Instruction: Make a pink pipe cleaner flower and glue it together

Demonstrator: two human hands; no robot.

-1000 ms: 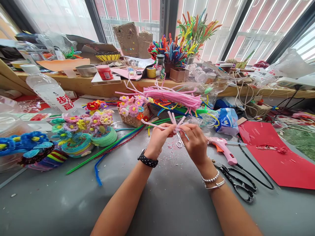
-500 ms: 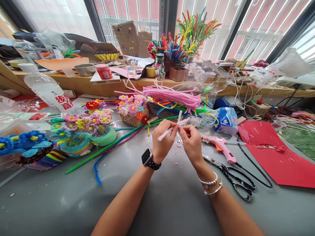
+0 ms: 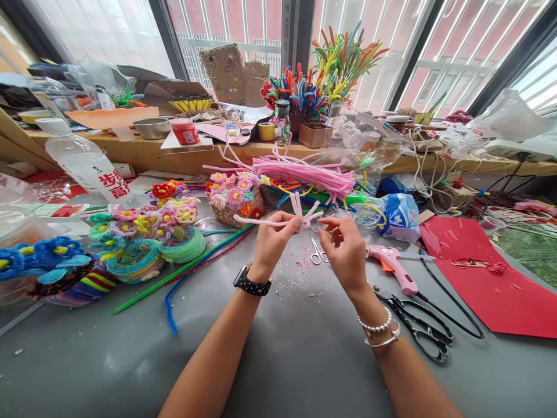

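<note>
My left hand (image 3: 275,239) pinches a pale pink pipe cleaner (image 3: 300,216) bent into several loops, its long straight end sticking out to the left. Just right of it, my right hand (image 3: 346,247) is raised with the fingers apart and curved; nothing shows between them. Its fingertips are close to the right tip of the pink piece. Below and between the hands lie small silver scissors (image 3: 318,252). A bundle of pink pipe cleaners (image 3: 311,172) rests behind the hands.
A pink glue gun (image 3: 394,264) and large black scissors (image 3: 420,325) lie to the right, beside red sheets (image 3: 500,284). Pipe-cleaner flower pots (image 3: 183,244) and a plastic bottle (image 3: 85,159) stand left. Green pipe cleaners (image 3: 174,273) cross the table. A cluttered ledge (image 3: 243,150) runs behind.
My right hand has let go of the pink pipe cleaner and moved slightly right. My left hand has shifted left and turned, so the loops and long end now show.
</note>
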